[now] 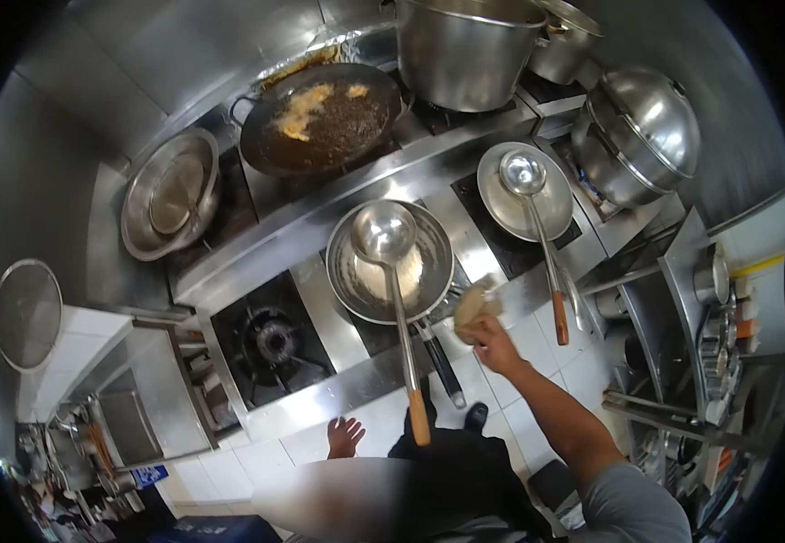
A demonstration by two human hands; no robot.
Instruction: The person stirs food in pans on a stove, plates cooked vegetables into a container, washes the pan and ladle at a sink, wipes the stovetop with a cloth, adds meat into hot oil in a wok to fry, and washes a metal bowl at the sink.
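Note:
My right hand [494,346] grips a tan, crumpled cloth [474,306], slightly blurred, just right of the wok's handle. My left hand [345,436] is low in front of the stove with its fingers apart and nothing in it. Between and beyond my hands, a wok [342,276] with a black handle [440,362] sits on a burner. Across it lies a large ladle [383,231], whose wooden handle end [418,416] reaches out past the stove's front edge. Neither hand touches the ladle.
A dark wok of bubbling oil [333,145] holds golden pieces of food at the back. Beside it stands a tall pot [469,54]. A pan [492,195] with another ladle [523,172] is at right, near a lidded pot [628,136]. A bare burner [270,339] is at left.

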